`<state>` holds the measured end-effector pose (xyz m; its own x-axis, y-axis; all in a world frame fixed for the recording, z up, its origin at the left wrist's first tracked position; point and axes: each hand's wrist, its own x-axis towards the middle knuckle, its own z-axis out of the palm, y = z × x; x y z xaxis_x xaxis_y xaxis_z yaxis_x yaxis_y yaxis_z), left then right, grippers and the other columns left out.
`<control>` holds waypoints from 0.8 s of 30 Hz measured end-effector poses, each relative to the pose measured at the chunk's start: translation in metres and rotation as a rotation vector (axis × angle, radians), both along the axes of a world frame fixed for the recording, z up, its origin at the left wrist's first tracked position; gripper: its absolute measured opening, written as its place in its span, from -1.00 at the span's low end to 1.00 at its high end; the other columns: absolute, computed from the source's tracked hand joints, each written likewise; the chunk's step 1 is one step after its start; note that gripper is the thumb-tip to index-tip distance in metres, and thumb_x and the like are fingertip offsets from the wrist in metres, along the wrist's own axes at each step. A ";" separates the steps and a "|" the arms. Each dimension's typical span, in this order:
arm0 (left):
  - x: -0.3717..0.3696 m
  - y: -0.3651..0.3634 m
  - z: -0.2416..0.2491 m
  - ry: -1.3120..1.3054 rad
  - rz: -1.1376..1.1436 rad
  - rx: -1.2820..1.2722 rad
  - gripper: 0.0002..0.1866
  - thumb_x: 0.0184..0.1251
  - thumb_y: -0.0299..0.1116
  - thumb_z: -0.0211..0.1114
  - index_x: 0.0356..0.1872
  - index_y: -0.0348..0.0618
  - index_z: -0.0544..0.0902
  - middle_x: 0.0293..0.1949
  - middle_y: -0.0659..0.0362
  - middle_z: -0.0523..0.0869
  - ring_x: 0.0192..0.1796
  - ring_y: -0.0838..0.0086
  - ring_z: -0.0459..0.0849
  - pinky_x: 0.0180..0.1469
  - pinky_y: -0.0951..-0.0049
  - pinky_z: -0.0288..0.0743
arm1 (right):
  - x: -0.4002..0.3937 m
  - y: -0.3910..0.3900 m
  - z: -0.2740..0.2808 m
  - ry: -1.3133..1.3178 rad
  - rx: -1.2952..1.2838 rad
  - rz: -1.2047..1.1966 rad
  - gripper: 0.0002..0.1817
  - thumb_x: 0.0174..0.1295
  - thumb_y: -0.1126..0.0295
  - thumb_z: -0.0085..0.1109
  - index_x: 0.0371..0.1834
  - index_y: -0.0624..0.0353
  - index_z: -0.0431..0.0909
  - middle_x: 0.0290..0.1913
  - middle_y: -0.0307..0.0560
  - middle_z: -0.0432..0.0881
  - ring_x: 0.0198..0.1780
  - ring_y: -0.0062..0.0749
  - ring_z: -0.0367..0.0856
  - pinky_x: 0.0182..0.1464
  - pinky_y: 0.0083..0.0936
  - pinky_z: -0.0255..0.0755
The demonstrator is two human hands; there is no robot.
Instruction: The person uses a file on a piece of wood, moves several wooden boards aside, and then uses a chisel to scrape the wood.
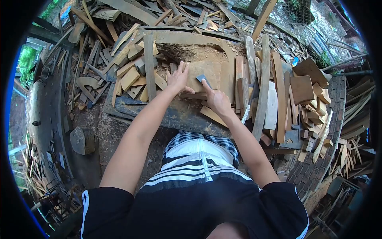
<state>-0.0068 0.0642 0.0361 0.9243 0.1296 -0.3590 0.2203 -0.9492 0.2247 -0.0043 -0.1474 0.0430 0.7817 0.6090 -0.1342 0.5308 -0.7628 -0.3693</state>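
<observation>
A flat light-brown wooden board (pixel 211 72) lies on the workbench in front of me. My left hand (pixel 178 79) rests at the board's left edge, its fingers stretched out and spread, holding nothing. On the board's surface is a small blue-grey flat piece (pixel 202 79) that looks like sandpaper. My right hand (pixel 218 99) has it under the extended index finger, with the other fingers curled in. The underside of that piece is hidden.
Wood offcuts (pixel 130 78) are heaped left of the board. Long upright-lying planks (pixel 262 87) and stacked blocks (pixel 314 111) crowd the right side. A rough hollowed log (pixel 191 51) lies behind the board. A round stump (pixel 82 140) stands on the floor at left.
</observation>
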 end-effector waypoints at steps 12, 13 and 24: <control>-0.002 -0.003 -0.004 -0.026 -0.005 -0.021 0.47 -0.52 0.20 0.66 0.53 0.01 -0.05 0.56 0.03 -0.10 0.35 0.07 0.44 0.36 -0.32 0.12 | 0.011 0.004 0.006 -0.084 -0.127 0.070 -0.33 0.26 0.42 -0.04 0.50 -0.21 0.16 -0.51 0.15 0.66 -0.47 0.04 0.69 -0.39 -0.13 0.58; -0.003 -0.002 -0.005 -0.019 -0.005 -0.018 0.47 -0.52 0.20 0.66 0.53 0.01 -0.05 0.56 0.03 -0.10 0.35 0.07 0.44 0.36 -0.32 0.12 | 0.014 0.010 0.002 -0.077 -0.123 0.071 -0.33 0.26 0.42 -0.04 0.50 -0.21 0.16 -0.51 0.15 0.66 -0.47 0.04 0.69 -0.39 -0.13 0.58; -0.001 -0.007 0.005 0.091 0.002 -0.020 0.48 -0.46 0.22 0.64 0.54 0.00 -0.12 0.57 0.04 -0.12 0.47 0.09 0.25 0.38 -0.33 0.07 | 0.014 0.015 0.008 -0.060 -0.017 0.013 -0.37 0.27 0.43 -0.11 0.45 -0.30 0.26 -0.45 0.16 0.68 -0.42 0.04 0.71 -0.37 -0.11 0.58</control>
